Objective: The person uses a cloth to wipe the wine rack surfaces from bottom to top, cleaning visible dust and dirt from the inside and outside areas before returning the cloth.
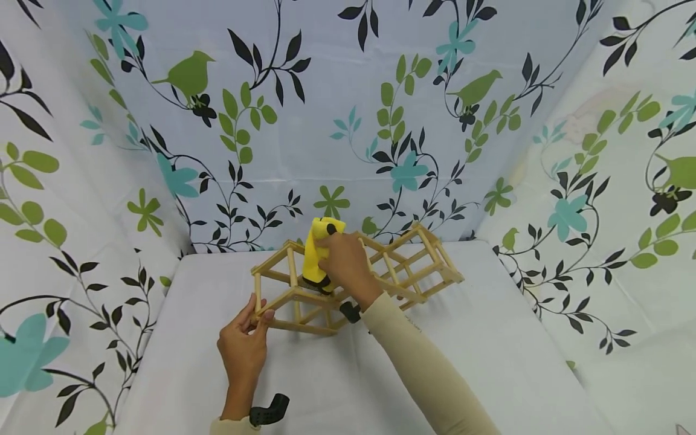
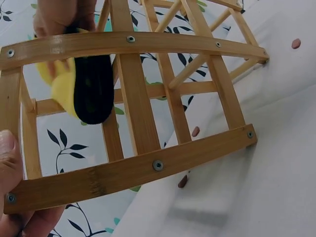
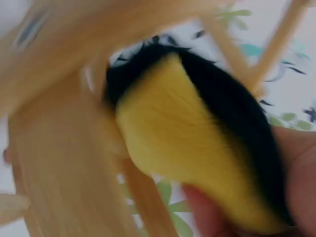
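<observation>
A bamboo rack of bolted slats and round rods stands in a zigzag across the white table. My left hand grips its near left corner; the thumb lies against the slat in the left wrist view. My right hand holds a soft yellow item with black edging, sock-like in shape, over the rack's left section. In the left wrist view, the item's rounded black end hangs behind the upper slat. Blurred in the right wrist view, the yellow side lies close beside a wooden slat.
The rack's right section reaches toward the table's back edge. Several small reddish-brown pieces, one of them farther right, dot the white surface. Patterned fabric hangs behind and on both sides.
</observation>
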{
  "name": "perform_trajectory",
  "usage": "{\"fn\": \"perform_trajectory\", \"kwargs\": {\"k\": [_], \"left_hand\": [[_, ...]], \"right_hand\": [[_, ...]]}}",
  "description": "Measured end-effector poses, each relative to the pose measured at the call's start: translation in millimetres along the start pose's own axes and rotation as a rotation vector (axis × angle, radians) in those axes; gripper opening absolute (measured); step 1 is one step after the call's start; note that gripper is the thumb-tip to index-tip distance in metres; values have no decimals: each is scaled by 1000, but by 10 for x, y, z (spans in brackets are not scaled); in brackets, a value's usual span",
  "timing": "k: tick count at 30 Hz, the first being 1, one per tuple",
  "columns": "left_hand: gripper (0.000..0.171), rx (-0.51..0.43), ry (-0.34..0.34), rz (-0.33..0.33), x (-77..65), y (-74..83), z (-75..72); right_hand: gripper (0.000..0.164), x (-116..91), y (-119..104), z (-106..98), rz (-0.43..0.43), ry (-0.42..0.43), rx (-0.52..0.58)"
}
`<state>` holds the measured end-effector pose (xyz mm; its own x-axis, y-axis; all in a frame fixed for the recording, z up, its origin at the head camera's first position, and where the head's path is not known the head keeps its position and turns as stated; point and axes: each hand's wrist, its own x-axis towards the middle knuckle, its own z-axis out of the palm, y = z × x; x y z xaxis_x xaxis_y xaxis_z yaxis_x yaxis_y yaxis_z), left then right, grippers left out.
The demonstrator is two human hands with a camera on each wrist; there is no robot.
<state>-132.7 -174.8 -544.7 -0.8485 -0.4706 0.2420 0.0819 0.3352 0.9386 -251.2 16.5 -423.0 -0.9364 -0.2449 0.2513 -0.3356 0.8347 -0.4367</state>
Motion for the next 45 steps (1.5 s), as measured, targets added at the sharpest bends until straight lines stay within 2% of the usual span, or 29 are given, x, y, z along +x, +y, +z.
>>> {"fn": "perform_trajectory", "kwargs": {"k": [2,4,6,8,10,13,15,17,20,22,24,26,28,30,32,35,37,40,45], "left_hand": [[58,1,-1,7,-7,8,17],[57,5,8,7,-9,7,31],[57,6,15,11,-10,8,41],[57,4,9,14,-4,4,54],[58,8,3,22,-5,5,60],[58,11,10,27,2,6,62],[58,16,21,30,2,12,61],[57,14,24,23,1,13,72],[58,11,19,18,3,19,69],[58,11,15,15,4,22,71],[58,17,15,14,4,36,63],[57,24,22,15,6,40,52],[57,19,22,9,5,42,43],[57,15,19,11,7,38,39],[58,9,16,10,9,34,42],[58,11,15,10,7,22,46],[57,14,20,8,8,13,46],[57,16,25,8,3,10,41],[57,7,16,10,9,14,44]], "right_hand": [[43,-25,14,-9,-40,39,96],[44,-38,41,6,-80,17,128],[44,-44,78,19,-90,-32,77],[42,-54,118,-7,-74,-72,-36],[40,-64,154,-59,-57,-46,-108],[41,-79,177,-122,-74,48,-77],[43,-80,190,-107,-116,67,-90],[42,-80,200,-86,-144,5,-128],[39,-61,163,-136,-116,-187,-158],[38,-44,137,-207,-76,-252,-138],[41,-37,119,-240,-63,-225,-103],[43,-38,128,-188,-93,-187,-112],[43,-49,144,-131,-121,-188,-119],[43,-60,163,-126,-141,-244,-73],[41,-73,165,-185,-111,-295,30],[42,-103,170,-271,-76,-204,196],[44,-127,161,-271,-55,-131,256],[45,-159,145,-210,-51,-123,247],[41,-158,106,-85,-73,-276,170]]}}
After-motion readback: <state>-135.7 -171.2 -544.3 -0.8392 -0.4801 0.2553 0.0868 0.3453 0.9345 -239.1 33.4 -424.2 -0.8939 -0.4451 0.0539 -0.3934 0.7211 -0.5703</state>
